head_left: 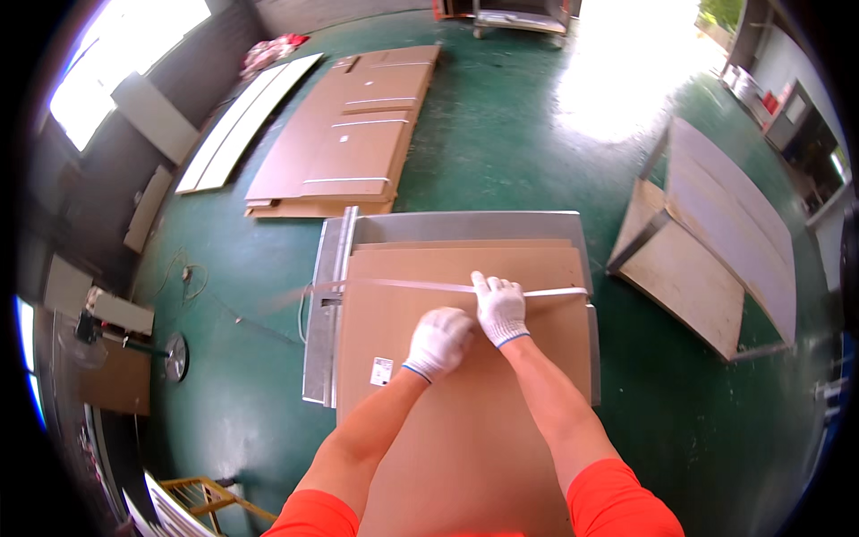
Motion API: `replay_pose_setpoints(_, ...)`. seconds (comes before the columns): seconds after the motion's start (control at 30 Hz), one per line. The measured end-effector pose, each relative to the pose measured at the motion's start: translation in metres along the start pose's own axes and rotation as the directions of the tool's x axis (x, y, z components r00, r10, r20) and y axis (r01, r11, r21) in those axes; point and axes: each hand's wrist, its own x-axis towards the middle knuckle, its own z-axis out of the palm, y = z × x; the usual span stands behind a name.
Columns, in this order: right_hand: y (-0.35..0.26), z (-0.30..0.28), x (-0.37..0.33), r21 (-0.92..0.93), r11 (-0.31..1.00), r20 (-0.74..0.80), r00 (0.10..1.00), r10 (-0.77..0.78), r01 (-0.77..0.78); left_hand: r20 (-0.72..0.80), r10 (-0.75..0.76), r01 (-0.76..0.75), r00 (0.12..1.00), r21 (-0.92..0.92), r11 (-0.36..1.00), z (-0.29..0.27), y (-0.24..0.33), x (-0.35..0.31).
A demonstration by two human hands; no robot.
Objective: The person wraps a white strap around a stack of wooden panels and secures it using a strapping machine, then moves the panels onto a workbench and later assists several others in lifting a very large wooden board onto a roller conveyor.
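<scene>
A large flat brown cardboard box [447,430], with a small white label [381,371] on it, lies in front of me on a grey metal table [465,225]. Across its far part runs a white packing strap [555,292]. My right hand [501,311], in a white knitted glove, grips this strap near the box's middle. The strap's left stretch is slack and blurs out past the box's left edge. My left hand [440,343], gloved alike, is curled and smeared by motion just above the cardboard. What it holds, if anything, is hidden.
Strapped flat cardboard boxes [349,134] lie stacked on the green floor ahead, beside long white panels [255,121]. At right stands a tilted board-topped frame [729,215]. A pedestal fan [174,356] and a loose cord [183,273] are at left. A cart [519,20] stands far off.
</scene>
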Motion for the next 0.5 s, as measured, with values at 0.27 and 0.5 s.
replay_pose_setpoints(0.27, 0.007, -0.002, -0.005, 0.055, 0.998, 0.059, 0.998, -0.022, 0.018, -0.108, -0.386, 0.383, 0.916, 0.521, 0.763, -0.070, -0.068, -0.003)
replay_pose_setpoints(0.5, 0.011, -0.011, -0.007, 0.103, 0.994, 0.041, 0.998, -0.046, 0.042, -0.507, -0.063, 0.292, 0.859, 0.386, 0.875, -0.034, -0.041, 0.010)
